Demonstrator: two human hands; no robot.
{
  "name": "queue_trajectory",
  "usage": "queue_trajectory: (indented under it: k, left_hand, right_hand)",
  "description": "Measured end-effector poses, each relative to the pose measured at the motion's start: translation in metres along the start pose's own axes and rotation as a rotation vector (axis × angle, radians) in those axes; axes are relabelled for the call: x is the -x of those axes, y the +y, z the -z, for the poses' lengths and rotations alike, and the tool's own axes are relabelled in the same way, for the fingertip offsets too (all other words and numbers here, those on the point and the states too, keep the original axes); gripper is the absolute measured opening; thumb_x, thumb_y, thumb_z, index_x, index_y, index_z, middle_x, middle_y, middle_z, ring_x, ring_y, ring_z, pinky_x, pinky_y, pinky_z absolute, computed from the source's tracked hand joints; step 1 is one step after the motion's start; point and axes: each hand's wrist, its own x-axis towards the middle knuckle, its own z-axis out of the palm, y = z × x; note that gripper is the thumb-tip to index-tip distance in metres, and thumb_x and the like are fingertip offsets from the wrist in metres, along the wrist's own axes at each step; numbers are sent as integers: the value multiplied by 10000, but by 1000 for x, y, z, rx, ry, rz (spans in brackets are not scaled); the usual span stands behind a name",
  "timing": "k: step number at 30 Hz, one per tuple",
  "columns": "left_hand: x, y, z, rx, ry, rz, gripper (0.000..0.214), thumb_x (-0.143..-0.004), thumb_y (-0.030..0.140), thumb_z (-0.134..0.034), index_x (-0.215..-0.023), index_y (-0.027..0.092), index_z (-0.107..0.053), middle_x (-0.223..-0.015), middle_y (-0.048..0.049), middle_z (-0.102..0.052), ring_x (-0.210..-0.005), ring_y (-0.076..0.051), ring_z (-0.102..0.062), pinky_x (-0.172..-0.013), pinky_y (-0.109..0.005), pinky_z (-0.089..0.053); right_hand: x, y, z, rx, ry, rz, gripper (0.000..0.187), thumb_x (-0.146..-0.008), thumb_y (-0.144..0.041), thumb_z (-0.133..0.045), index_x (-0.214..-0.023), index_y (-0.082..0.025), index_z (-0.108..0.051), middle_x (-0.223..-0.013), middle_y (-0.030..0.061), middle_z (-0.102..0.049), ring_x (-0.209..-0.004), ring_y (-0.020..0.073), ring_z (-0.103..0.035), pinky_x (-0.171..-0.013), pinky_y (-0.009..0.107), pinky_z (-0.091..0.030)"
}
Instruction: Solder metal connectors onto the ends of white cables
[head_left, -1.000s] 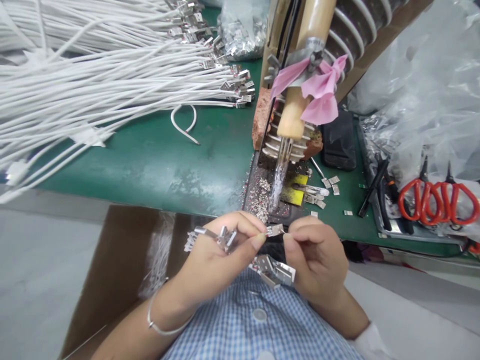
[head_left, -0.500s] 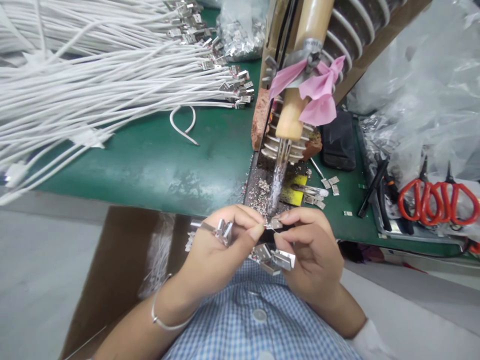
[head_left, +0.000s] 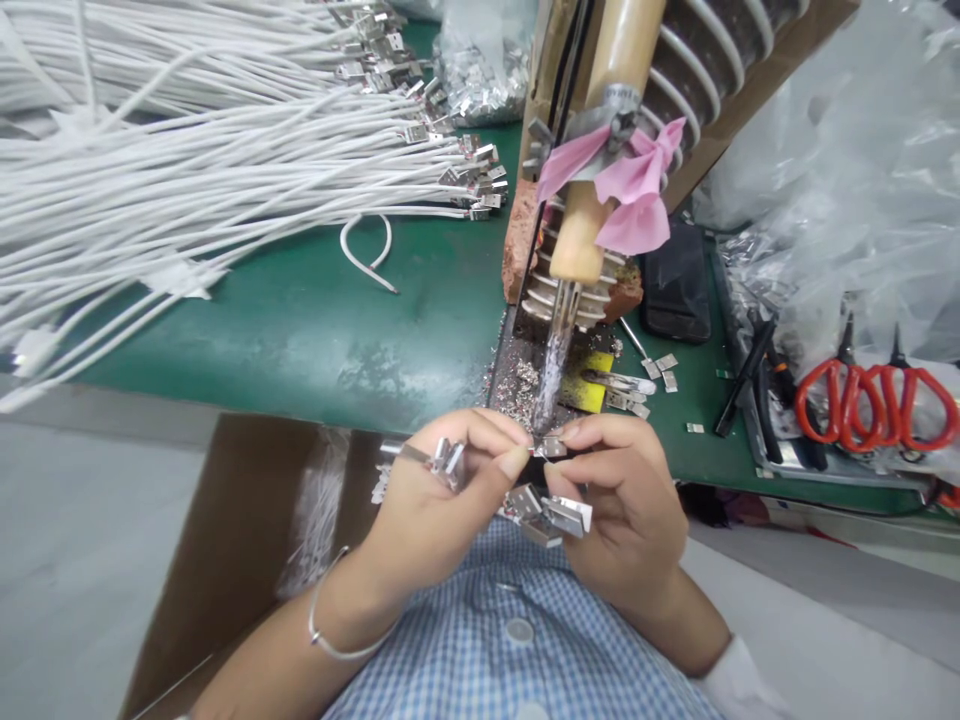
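Observation:
My left hand is closed, thumb and forefinger pinching a thin wire end below the soldering iron. Several metal USB plugs stick up from its grip. Opposite, my right hand is closed on a small USB plug between forefinger and thumb, right under the iron's tip. A fine strand, perhaps solder wire, runs by its thumb. More loose-hanging USB plugs show below the fingertips, between the hands. Whether wire and plug are joined is too small to tell.
White cables with plugs lie bundled on the green table. A wooden-handled iron hangs tied with pink cloth by a coil stand. Right of it are a yellow sponge, a black phone and red-handled scissors.
Both hands stay in nearly the same place below the iron. My right thumb has shifted slightly; the grips look the same.

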Motion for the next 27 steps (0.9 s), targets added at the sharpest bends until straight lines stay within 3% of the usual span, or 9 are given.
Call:
queue_trajectory:
  k: [27]
  left_hand:
    - [0, 1, 1, 42, 4, 27, 187, -805, 46, -684, -705, 202, -706, -805, 27, -709, -709, -66, -656, -602, -106, -512]
  right_hand:
    - [-5, -3, -2, 71, -1, 16, 112, -869, -143, -643, -839, -241, -598, -946, 21, -589, -871, 190, -640, -716, 358, -589]
